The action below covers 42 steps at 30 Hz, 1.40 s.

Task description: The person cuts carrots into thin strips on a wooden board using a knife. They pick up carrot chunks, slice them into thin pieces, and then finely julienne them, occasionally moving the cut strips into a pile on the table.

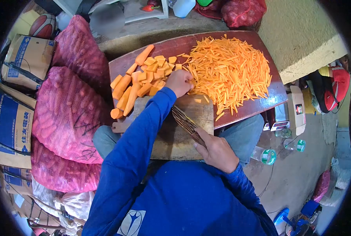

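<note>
My left hand (179, 83) is closed at the left edge of a big heap of shredded carrot (232, 70); whatever its curled fingers hold is hidden. Whole peeled carrots (122, 87) and cut carrot chunks (153, 72) lie to its left on the red table (277, 92). In my right hand (218, 151) is the handle of a knife (187, 124), its dark, streaked blade slanting up and left over the wooden board (171, 145). A few small carrot bits (197, 100) rest near the board's top edge.
Pink mesh sacks (67, 114) fill the left side, beside stacked cardboard boxes (12, 126). A concrete ledge (297, 35) stands behind and right. Plastic bottles (268, 156) lie on the floor at right, near an open carton (297, 110). Another red mesh sack (244, 11) is at the top.
</note>
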{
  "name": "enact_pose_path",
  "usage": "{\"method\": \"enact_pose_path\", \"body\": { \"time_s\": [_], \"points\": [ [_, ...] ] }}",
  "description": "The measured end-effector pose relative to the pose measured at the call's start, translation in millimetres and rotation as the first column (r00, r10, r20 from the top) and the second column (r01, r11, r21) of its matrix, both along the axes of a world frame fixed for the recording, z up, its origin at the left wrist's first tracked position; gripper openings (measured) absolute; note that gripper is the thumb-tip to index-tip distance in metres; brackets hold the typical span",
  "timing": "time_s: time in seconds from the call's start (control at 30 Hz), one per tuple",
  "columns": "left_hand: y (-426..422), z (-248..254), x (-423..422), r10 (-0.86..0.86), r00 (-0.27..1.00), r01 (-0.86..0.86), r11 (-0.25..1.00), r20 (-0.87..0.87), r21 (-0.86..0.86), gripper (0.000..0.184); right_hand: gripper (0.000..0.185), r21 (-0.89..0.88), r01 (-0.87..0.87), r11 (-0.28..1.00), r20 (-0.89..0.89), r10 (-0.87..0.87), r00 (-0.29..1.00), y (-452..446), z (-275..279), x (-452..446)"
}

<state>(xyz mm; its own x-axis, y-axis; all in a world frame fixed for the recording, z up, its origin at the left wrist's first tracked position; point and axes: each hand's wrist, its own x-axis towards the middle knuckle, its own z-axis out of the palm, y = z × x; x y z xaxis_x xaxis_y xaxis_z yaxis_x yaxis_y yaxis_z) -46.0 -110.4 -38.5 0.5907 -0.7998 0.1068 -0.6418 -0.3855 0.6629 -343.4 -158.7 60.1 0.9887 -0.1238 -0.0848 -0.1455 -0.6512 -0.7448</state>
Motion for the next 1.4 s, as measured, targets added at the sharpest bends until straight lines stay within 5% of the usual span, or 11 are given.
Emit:
{"method": "enact_pose_path", "body": {
  "time_s": [0.13,0.2,0.23,0.37,0.6,0.87,1.0,1.07,1.2,1.33,1.4],
  "points": [
    [-7.2,11.3,10.5,0.062,0.991,-0.067,0.997,-0.121,-0.042,0.02,0.049,-0.007,0.001,1.0,-0.002,-0.001,1.0,-2.4,-0.5,-1.1],
    [-4.8,17.9,21.6,0.095,0.858,-0.085,0.995,0.505,-0.043,0.03,0.049,-0.006,0.001,1.0,-0.01,-0.001,1.0,0.0,-1.7,-3.5],
    [-5.1,22.5,29.9,0.066,0.894,-0.122,0.987,0.443,0.1,0.048,0.049,-0.015,-0.007,1.0,-0.001,0.006,1.0,1.0,-2.1,-3.8],
    [-3.4,34.0,49.7,-0.027,0.873,-0.136,0.946,0.488,0.296,0.063,0.047,-0.039,-0.024,0.999,0.05,0.026,0.998,2.9,-1.6,-3.0],
    [3.8,21.9,56.7,-0.159,0.905,-0.014,0.915,0.393,0.403,0.055,0.047,0.0,-0.025,1.0,-0.007,0.025,1.0,0.9,0.0,-2.4],
    [14.9,4.8,58.0,-0.194,0.646,0.101,0.98,0.738,0.17,0.027,0.05,-0.006,0.0,1.0,-0.026,0.0,1.0,0.9,-2.9,-4.9],
    [32.6,22.0,44.7,-0.027,0.701,0.099,0.993,0.713,-0.06,0.02,0.048,0.048,0.055,0.997,0.079,-0.059,0.995,-4.6,-5.4,-8.9],
    [54.4,33.8,21.3,0.09,0.839,0.02,0.98,0.537,-0.196,0.018,0.045,0.189,0.125,0.974,0.127,-0.15,0.98,-11.3,-12.0,-10.6],
    [122.7,34.9,-36.7,-0.016,0.999,0.019,0.997,0.042,-0.076,0.024,0.042,0.29,0.207,0.934,0.019,-0.222,0.975,-20.5,7.5,-15.9],
    [150.2,34.3,-76.3,-0.093,0.995,0.093,0.996,-0.029,-0.013,0.031,0.042,0.356,0.214,0.91,-0.13,-0.178,0.975,-21.7,10.3,-15.6],
    [151.1,35.2,-86.5,-0.027,0.978,0.046,0.995,0.205,-0.087,0.039,0.042,0.362,0.176,0.915,-0.1,-0.15,0.984,-18.5,9.5,-11.3]
  ]
}}
